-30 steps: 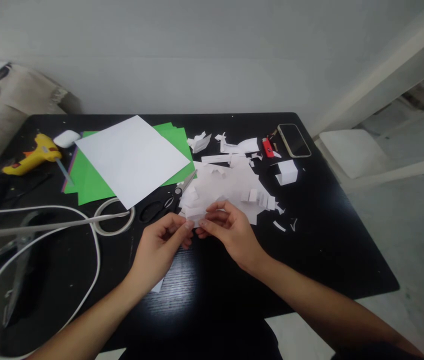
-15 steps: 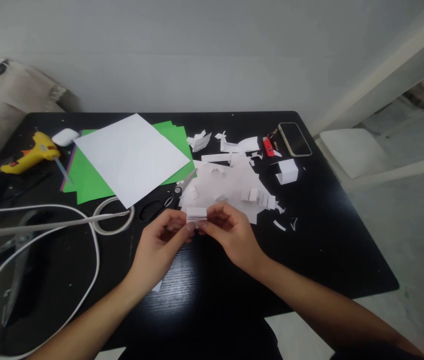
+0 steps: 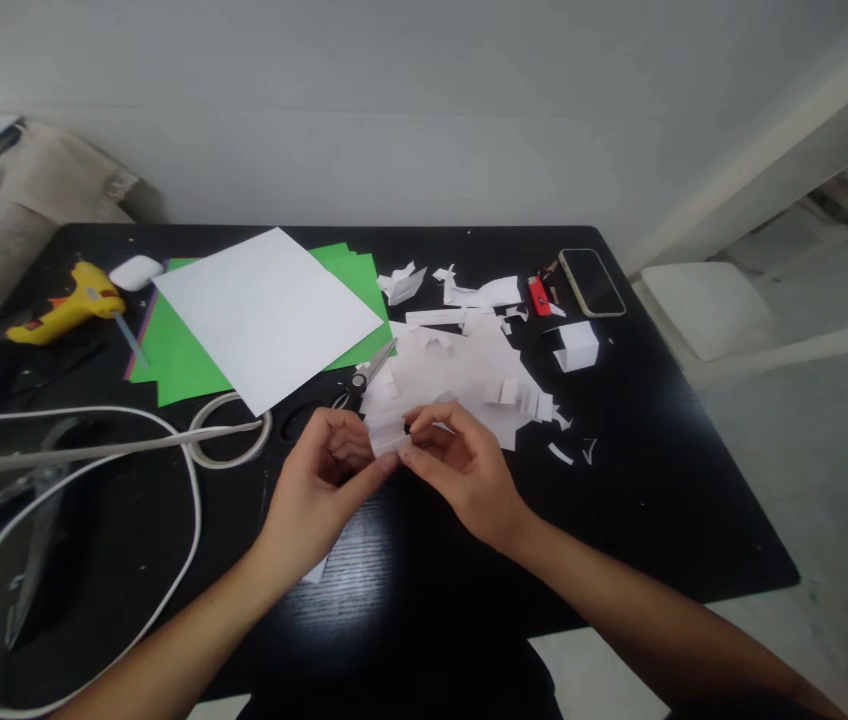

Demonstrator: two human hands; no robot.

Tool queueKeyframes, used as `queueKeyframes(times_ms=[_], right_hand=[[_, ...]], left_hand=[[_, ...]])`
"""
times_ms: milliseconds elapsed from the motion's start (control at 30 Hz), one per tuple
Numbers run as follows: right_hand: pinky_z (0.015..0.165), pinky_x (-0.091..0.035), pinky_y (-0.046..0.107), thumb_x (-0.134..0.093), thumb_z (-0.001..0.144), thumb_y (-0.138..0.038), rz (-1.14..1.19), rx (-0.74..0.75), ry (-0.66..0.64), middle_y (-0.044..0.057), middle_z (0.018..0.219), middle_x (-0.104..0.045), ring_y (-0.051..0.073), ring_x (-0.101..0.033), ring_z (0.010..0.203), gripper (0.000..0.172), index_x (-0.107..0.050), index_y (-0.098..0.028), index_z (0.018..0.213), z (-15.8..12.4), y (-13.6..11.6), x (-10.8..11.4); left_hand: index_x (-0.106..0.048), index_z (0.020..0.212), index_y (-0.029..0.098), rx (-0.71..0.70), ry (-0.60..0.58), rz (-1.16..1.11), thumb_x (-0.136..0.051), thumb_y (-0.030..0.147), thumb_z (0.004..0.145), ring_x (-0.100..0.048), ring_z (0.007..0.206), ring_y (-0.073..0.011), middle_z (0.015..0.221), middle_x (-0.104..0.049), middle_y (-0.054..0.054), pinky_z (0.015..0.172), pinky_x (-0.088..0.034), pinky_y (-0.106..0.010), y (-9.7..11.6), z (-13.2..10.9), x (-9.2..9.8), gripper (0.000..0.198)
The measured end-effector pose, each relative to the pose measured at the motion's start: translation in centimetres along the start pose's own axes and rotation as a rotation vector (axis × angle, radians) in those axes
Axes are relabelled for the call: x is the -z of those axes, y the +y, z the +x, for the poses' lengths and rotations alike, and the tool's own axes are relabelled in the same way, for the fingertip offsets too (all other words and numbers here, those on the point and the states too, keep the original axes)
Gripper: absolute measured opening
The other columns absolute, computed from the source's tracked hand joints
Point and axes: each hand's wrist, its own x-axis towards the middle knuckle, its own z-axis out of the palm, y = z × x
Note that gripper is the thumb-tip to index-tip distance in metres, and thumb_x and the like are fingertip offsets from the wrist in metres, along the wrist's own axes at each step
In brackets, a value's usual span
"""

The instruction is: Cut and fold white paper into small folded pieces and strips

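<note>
Between my two hands is a small folded piece of white paper (image 3: pixel 389 438), held up over the front of the table. My left hand (image 3: pixel 325 470) pinches its left side, thumb along the lower edge. My right hand (image 3: pixel 465 470) grips the right side with thumb and bent fingers. Just beyond them lies a white paper sheet (image 3: pixel 443 365) with several small folded paper bits on it. Black-handled scissors (image 3: pixel 364 378) rest at its left edge, their handles partly behind my left hand. A folded paper strip (image 3: pixel 520 396) sits on the sheet's right part.
Green sheets (image 3: pixel 191 372) lie under a white square sheet (image 3: pixel 266 315). At left are a yellow glue gun (image 3: pixel 83 305), a tape roll (image 3: pixel 197 460) and a white cable (image 3: pixel 197 530). A red lighter (image 3: pixel 539 296), a phone (image 3: pixel 592 282) and a paper cube (image 3: pixel 578 345) are at right.
The folded paper has turned in my fingers, its face now slanting, and a dark gap shows by my right fingertips. My hands stay in nearly the same place.
</note>
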Motion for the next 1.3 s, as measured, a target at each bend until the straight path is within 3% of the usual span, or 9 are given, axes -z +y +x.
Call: queueKeyframes(times_ms=[300,500,633,733,800,967,1133,1300], right_hand=[[0.094,-0.060,0.040,-0.085,0.078,-0.022,-0.019,-0.019,-0.047,0.002,0.105,-0.072,0.021,-0.072,0.100,0.025,-0.074,-0.027,0.099,0.3,0.1,0.5],[0.095,-0.059,0.039,-0.090,0.076,-0.030,-0.106,0.033,0.007,0.003,0.110,-0.068,0.020,-0.070,0.101,0.016,-0.078,-0.026,0.085,0.4,-0.1,0.6],[0.100,-0.057,0.042,-0.086,0.081,-0.034,-0.202,0.093,0.051,0.006,0.112,-0.066,0.024,-0.067,0.109,0.012,-0.078,-0.025,0.083,0.4,-0.3,0.8],[0.112,-0.048,0.047,-0.083,0.083,-0.032,-0.254,0.122,0.058,0.006,0.119,-0.067,0.027,-0.063,0.120,0.009,-0.077,-0.026,0.081,0.3,-0.4,0.9],[0.116,-0.044,0.049,-0.082,0.085,-0.031,-0.262,0.118,0.036,0.006,0.123,-0.068,0.027,-0.062,0.123,0.008,-0.077,-0.026,0.080,0.3,-0.5,0.9],[0.107,-0.050,0.047,-0.079,0.088,-0.036,-0.220,0.058,-0.024,0.005,0.114,-0.075,0.026,-0.068,0.112,0.012,-0.077,-0.026,0.081,0.3,-0.6,0.8],[0.091,-0.058,0.041,-0.085,0.082,-0.041,-0.144,-0.057,-0.079,0.002,0.092,-0.076,0.022,-0.071,0.091,0.020,-0.076,-0.025,0.092,0.2,-0.8,0.5],[0.096,-0.059,0.042,-0.091,0.075,-0.034,-0.090,-0.081,-0.060,0.002,0.098,-0.077,0.022,-0.073,0.095,0.027,-0.075,-0.026,0.096,0.3,-0.5,0.4]], left_hand=[[-0.056,0.108,0.024,-0.085,0.015,0.157,-0.081,0.023,0.085,-0.068,0.075,-0.0132,0.085,-0.069,0.003,0.073,-0.057,-0.026,-0.5,0.0,0.6,0.034],[-0.060,0.107,0.023,-0.152,-0.034,0.369,-0.070,0.026,0.094,-0.063,0.074,-0.0132,0.088,-0.065,0.001,0.068,-0.053,-0.026,-0.5,-0.2,1.2,0.017],[-0.061,0.116,0.025,-0.314,0.040,0.541,-0.075,0.024,0.091,-0.058,0.077,-0.0153,0.087,-0.059,0.001,0.073,-0.051,-0.029,-0.1,-0.1,1.5,0.029],[-0.066,0.115,0.026,-0.467,0.026,0.647,-0.078,0.022,0.089,-0.061,0.091,-0.0185,0.106,-0.062,-0.004,0.082,-0.051,-0.032,0.4,0.1,1.5,0.030],[-0.068,0.115,0.027,-0.497,-0.004,0.660,-0.076,0.021,0.090,-0.062,0.102,-0.0205,0.114,-0.063,-0.006,0.089,-0.052,-0.034,0.6,0.2,1.5,0.027],[-0.070,0.099,0.024,-0.381,-0.081,0.515,-0.069,0.022,0.096,-0.067,0.100,-0.0206,0.105,-0.069,-0.006,0.091,-0.053,-0.035,0.5,0.1,1.4,0.003],[-0.071,0.089,0.021,-0.146,-0.049,0.338,-0.071,0.032,0.094,-0.065,0.080,-0.0170,0.085,-0.070,-0.002,0.074,-0.052,-0.028,0.5,0.1,1.2,0.011],[-0.073,0.091,0.023,-0.020,-0.001,0.184,-0.074,0.030,0.090,-0.061,0.069,-0.0122,0.077,-0.068,0.001,0.064,-0.049,-0.022,0.8,0.3,1.0,0.007]])
